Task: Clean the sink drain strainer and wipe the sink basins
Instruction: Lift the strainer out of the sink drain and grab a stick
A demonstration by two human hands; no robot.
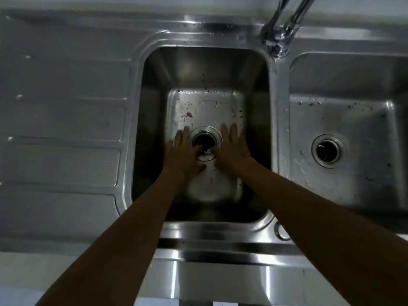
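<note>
Both arms reach down into the middle sink basin [152,89]. The left hand [184,151] lies just left of the drain strainer [206,142], and its fingers [196,149] curl over the strainer's edge. I cannot tell if it grips it. The right hand [231,146] lies flat and open on the basin floor, just right of the strainer. Small dark bits and a red scrap [189,114] dot the floor. The tap [278,38] hangs between this basin and the right basin [375,80]
</note>
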